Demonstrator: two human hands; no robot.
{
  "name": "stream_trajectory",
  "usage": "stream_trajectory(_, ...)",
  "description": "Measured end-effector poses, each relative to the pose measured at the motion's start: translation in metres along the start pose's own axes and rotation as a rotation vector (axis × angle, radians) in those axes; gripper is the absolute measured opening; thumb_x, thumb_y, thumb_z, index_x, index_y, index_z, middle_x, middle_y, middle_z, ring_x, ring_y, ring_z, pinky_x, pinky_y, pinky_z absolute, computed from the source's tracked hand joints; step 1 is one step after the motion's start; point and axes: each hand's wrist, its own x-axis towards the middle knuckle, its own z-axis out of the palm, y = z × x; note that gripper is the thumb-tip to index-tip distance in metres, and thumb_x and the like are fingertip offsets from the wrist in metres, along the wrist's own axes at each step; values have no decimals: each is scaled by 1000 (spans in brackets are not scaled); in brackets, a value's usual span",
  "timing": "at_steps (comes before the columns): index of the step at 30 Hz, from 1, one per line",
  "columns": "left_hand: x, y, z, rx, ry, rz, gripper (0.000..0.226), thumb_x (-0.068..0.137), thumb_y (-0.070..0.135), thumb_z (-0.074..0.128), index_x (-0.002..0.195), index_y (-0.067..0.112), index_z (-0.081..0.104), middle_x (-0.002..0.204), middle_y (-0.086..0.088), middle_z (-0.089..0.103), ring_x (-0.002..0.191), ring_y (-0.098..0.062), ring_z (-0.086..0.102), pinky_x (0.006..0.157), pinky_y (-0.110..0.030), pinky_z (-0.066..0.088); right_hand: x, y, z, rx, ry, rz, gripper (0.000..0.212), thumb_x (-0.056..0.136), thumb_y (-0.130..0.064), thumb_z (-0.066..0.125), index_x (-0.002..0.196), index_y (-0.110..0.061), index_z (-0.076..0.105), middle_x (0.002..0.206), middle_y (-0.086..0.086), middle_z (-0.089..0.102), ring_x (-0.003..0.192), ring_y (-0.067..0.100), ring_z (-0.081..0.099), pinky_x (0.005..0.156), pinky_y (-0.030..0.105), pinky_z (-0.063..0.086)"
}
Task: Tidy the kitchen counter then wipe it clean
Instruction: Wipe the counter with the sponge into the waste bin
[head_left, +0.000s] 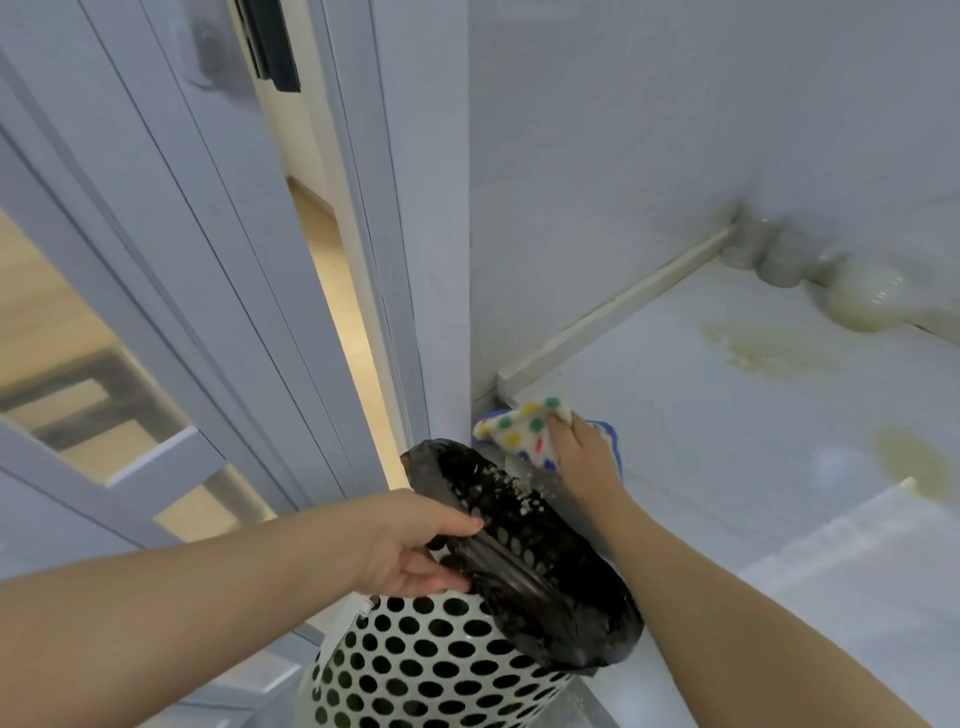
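The left hand grips the near rim of a white perforated waste bin, thumb on top and fingers curled under the black bag liner folded over that rim. The bin is tilted, its open mouth raised against the front edge of the kitchen counter at the counter's left corner. Pale crumbs lie scattered on the liner inside the mouth, just below the counter edge.

The right hand clutches a white cleaning cloth with yellow, green, red and blue dots – fingers bunched over it, a blue-striped hem showing beside the wrist. The cloth sits on the counter's front-left corner, partly overhanging the edge above the bin and near the end of the cream backsplash strip along the side wall.

Further back on the white counter, a yellowish smear marks the middle, and a second yellowish stain lies near the right side. A pale rounded object sits at the back wall, too blurred to identify. To the left stands a white panelled door – ajar, with wood-toned flooring visible through the gap.
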Motion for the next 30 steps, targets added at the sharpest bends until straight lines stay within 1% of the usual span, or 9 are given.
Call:
stream_trajectory(5, 1, -9, -2, 12, 14, 7, 42, 88, 24, 64, 126, 11, 53, 117, -16, 63, 69, -16, 67, 37, -15, 44, -32, 16, 24, 394, -114, 227, 26, 99, -22, 42, 103, -6, 62, 107, 19, 65, 94, 28, 64, 77, 35, 52)
stream_trajectory(8, 0, -12, -3, 6, 27, 6, 43, 88, 23, 65, 126, 9, 52, 110, -15, 64, 69, -17, 67, 37, -15, 44, -45, 22, 28, 511, -115, 344, 23, 98, -22, 42, 100, -8, 60, 92, 12, 66, 78, 21, 63, 62, 26, 49)
stream_trajectory(12, 0, -14, -3, 21, 49, 8, 50, 88, 23, 65, 131, 8, 47, 125, -19, 58, 61, -17, 68, 34, -14, 42, -33, 13, 10, 758, 88, 385, 33, 97, -30, 45, 112, -4, 59, 95, 14, 65, 87, 30, 63, 78, 37, 52)
stream_trajectory(16, -5, -12, -2, -4, 35, 5, 53, 89, 29, 62, 134, 7, 43, 114, -23, 60, 59, -18, 68, 34, -15, 43, -15, -7, -19, 909, 401, 248, 28, 97, -30, 43, 112, -11, 57, 122, 15, 61, 108, 32, 60, 93, 47, 49)
stream_trajectory(18, -8, -11, -2, -18, 26, 0, 49, 91, 33, 59, 130, 7, 45, 100, -23, 63, 69, -19, 67, 36, -16, 46, -12, -18, -32, 798, 619, 149, 32, 99, -30, 37, 121, -11, 51, 117, 5, 59, 106, 23, 57, 94, 37, 47)
stream_trajectory(21, -9, -11, -5, -31, 15, -6, 44, 93, 37, 55, 125, 8, 47, 86, -21, 63, 74, -19, 66, 38, -16, 47, -4, -19, -42, 479, 808, 57, 25, 101, -26, 31, 108, -7, 46, 87, 2, 52, 90, 24, 50, 76, 30, 36)
stream_trajectory(23, -7, -11, -6, -20, 4, -20, 40, 94, 37, 54, 120, 8, 47, 105, -24, 63, 71, -18, 68, 39, -17, 49, 9, -10, -39, 305, 722, 77, 32, 100, -19, 31, 127, -3, 40, 111, 14, 56, 104, 31, 54, 81, 32, 38)
stream_trajectory(26, -2, -11, -8, -8, 7, -24, 46, 92, 37, 56, 126, 9, 44, 125, -24, 57, 57, -15, 69, 42, -16, 50, 24, 13, -23, -151, 390, 119, 55, 96, -10, 36, 148, -8, 18, 145, 16, 38, 123, 36, 46, 99, 41, 39)
stream_trajectory(30, 5, -10, -9, -20, 4, -35, 41, 92, 35, 56, 123, 10, 44, 130, -23, 53, 60, -14, 69, 42, -16, 49, 46, 16, -13, -668, 196, 26, 63, 96, -14, 35, 150, -10, 4, 157, 13, 9, 144, 29, 15, 116, 43, 18)
